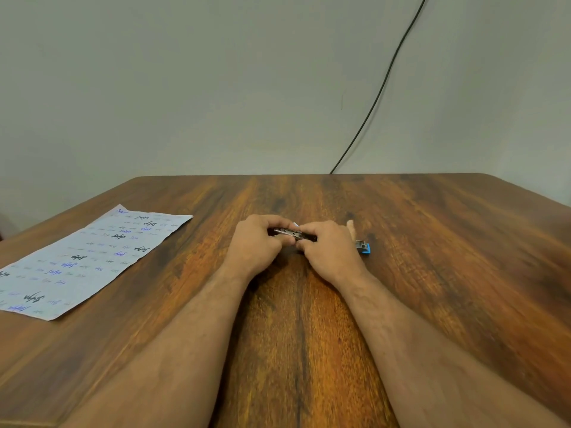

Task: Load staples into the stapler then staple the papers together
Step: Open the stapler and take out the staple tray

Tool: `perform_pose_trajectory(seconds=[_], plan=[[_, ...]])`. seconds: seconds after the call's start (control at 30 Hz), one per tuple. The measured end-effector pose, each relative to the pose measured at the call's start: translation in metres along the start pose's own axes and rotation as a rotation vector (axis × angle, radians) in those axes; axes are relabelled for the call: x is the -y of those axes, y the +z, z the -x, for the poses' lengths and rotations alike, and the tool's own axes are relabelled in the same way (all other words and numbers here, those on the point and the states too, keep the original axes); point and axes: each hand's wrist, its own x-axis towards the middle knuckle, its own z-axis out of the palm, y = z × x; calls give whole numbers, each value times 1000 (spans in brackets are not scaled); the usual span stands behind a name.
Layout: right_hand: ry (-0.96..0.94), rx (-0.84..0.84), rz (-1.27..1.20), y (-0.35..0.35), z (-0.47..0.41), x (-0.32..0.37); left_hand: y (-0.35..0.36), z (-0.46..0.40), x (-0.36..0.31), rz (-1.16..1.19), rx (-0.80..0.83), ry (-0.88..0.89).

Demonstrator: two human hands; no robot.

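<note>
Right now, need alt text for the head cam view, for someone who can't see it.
Both hands, left hand and right hand, meet at the middle of a wooden table, gripping a small metal stapler whose blue end sticks out past the right hand. Printed paper lies flat at the left, untouched; a black cable runs down the wall behind.

Two bare forearms reach in from the bottom edge, with no sleeves, watch or bracelets on them. Fine hair shows along both. The left hand [253, 242] and right hand [330, 248] carry no rings or gloves that can be seen. The nails are too small to make out.
</note>
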Motion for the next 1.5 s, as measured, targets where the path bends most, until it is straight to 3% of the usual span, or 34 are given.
perform_pose_trajectory(seconds=[0.13, 0.3, 0.67, 1.07, 1.5], plan=[[-28, -43, -185, -3, 1, -1, -3, 2, 0, 88, 4, -21], [68, -86, -387, -6, 3, 0, -10, 4, -2, 313, -12, -59], [53, -86, -400, -9, 2, -2, -9, 3, -3, 389, -43, -104], [-7, -86, -375, -8, 3, -4, -7, 4, -4, 491, 71, -134], [81, -174, -398, -7, -1, -5, -6, 4, 0, 395, 91, -89]])
